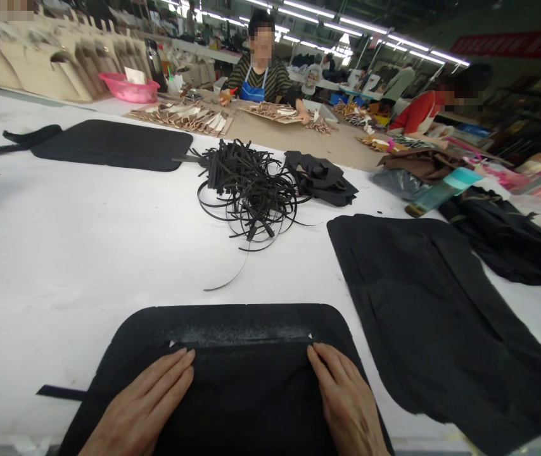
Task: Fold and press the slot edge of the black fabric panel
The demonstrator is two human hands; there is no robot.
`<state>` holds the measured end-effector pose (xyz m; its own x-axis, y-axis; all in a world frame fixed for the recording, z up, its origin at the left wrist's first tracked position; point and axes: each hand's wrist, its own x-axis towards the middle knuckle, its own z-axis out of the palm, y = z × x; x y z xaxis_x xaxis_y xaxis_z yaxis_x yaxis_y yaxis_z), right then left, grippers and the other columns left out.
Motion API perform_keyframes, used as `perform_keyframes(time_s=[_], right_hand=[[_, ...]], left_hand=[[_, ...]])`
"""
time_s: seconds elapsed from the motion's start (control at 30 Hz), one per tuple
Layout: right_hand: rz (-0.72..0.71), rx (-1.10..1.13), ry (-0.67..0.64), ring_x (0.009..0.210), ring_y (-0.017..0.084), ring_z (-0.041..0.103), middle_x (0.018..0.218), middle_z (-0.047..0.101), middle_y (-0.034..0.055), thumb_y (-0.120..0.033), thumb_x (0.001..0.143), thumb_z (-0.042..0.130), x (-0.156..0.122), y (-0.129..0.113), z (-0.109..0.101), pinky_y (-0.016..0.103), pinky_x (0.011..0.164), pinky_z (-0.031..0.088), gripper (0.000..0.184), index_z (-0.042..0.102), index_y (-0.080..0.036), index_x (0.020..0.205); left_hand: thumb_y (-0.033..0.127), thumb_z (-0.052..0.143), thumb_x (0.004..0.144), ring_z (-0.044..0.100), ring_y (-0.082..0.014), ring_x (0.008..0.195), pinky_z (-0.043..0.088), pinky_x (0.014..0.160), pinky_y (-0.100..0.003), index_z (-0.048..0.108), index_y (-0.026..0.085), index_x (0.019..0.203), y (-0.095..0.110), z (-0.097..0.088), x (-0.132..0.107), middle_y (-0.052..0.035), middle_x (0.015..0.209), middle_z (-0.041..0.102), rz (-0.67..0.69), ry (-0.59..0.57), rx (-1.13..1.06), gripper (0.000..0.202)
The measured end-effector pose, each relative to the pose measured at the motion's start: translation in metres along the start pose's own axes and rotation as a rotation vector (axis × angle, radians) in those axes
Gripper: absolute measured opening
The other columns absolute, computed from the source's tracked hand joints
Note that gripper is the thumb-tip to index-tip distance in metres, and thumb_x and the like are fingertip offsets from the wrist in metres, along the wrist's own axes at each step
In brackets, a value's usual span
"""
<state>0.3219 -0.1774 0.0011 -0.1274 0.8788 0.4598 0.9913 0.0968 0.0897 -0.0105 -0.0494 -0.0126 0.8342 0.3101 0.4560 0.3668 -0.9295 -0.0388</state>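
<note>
Head view is showing the left hand [144, 405] and the right hand [346, 402] lying palm-down, fingers straight and close together, gripping nothing, both pressing on a black fabric piece [251, 386]. That piece is lying on a black rounded-corner panel [232, 315] at the near edge of the white table [85, 247], just below a greyish shiny strip [239, 334] across the panel. A tangle of black straps [246, 187] is sitting farther back, and a black fabric sheet [432, 316] is lying to the right.
</note>
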Motion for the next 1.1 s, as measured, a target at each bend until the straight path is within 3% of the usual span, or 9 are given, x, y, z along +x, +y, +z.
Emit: perform_keyframes(time_s=[0.1,0.3,0.43,0.63,0.77,0.87,0.93,1.1], right_hand=[[0.011,-0.054,0.027,0.102,0.020,0.048,0.110,0.054,0.0098,-0.011,0.094,0.023,-0.005,0.006,0.000,0.032,0.087,0.041,0.037,0.055,-0.009,0.113],[0.033,-0.007,0.023,0.100,0.022,0.050,0.107,0.056,0.0086,-0.012,0.091,0.035,-0.012,0.014,-0.005,0.035,0.086,0.043,0.028,0.057,-0.012,0.108],[0.097,0.278,-0.015,0.107,0.014,0.051,0.115,0.053,0.0056,-0.020,0.092,0.043,-0.004,-0.003,-0.023,0.023,0.090,0.046,0.023,0.055,-0.019,0.112],[-0.015,0.474,-0.134,0.102,0.013,0.058,0.117,0.056,0.0035,-0.042,0.089,0.052,0.025,-0.041,-0.044,0.015,0.085,0.048,0.037,0.050,-0.023,0.121],[-0.083,0.680,-0.064,0.069,0.008,0.061,0.102,0.060,0.0068,-0.043,0.096,0.039,0.036,-0.056,-0.037,0.012,0.067,0.050,0.037,0.041,-0.018,0.122],[-0.097,0.723,0.024,0.063,0.009,0.057,0.082,0.059,0.0034,-0.029,0.098,0.034,0.036,-0.058,-0.028,0.016,0.058,0.046,0.021,0.044,-0.018,0.111],[-0.094,0.739,-0.023,0.063,0.010,0.056,0.074,0.055,0.0015,-0.022,0.097,0.037,0.034,-0.056,-0.025,0.017,0.055,0.043,0.013,0.048,-0.019,0.102],[-0.099,0.678,-0.091,0.061,0.010,0.056,0.076,0.054,0.0028,-0.042,0.098,0.029,0.033,-0.056,-0.023,0.017,0.051,0.043,0.033,0.050,-0.017,0.102]], left_hand=[[0.004,0.038,0.079,0.036,-0.0189,0.127,0.024,0.112,-0.032,0.050,0.011,0.123,-0.002,-0.001,0.000,-0.0062,0.134,0.045,0.017,0.032,0.018,0.046],[0.003,0.032,0.084,0.040,-0.0200,0.124,0.024,0.111,-0.038,0.050,0.017,0.120,0.007,-0.006,0.005,-0.0016,0.128,0.051,-0.184,0.085,-0.037,0.043],[-0.001,0.035,0.080,0.038,-0.0226,0.124,0.025,0.108,-0.038,0.051,0.009,0.118,0.010,-0.008,0.009,-0.0083,0.125,0.050,-0.090,0.116,0.040,0.042],[-0.004,0.033,0.079,0.040,-0.0221,0.119,0.031,0.103,-0.038,0.045,0.007,0.125,0.022,-0.008,0.023,-0.0125,0.121,0.050,-0.091,0.120,-0.068,0.049],[-0.002,0.033,0.079,0.047,-0.0169,0.105,0.034,0.098,-0.030,0.049,0.007,0.122,0.029,-0.010,0.033,-0.0098,0.109,0.055,-0.075,0.115,-0.105,0.046],[-0.003,0.033,0.077,0.050,-0.0168,0.101,0.036,0.095,-0.029,0.049,0.007,0.122,0.029,-0.008,0.034,-0.0088,0.106,0.057,-0.075,0.111,-0.078,0.048],[-0.001,0.033,0.078,0.053,-0.0161,0.099,0.040,0.093,-0.027,0.047,0.008,0.123,0.030,-0.005,0.033,-0.0081,0.105,0.059,-0.074,0.114,-0.064,0.048],[0.002,0.028,0.078,0.062,-0.0100,0.078,0.049,0.065,-0.017,0.044,0.009,0.121,0.031,0.001,0.035,-0.0052,0.091,0.064,-0.097,0.079,-0.117,0.046]])
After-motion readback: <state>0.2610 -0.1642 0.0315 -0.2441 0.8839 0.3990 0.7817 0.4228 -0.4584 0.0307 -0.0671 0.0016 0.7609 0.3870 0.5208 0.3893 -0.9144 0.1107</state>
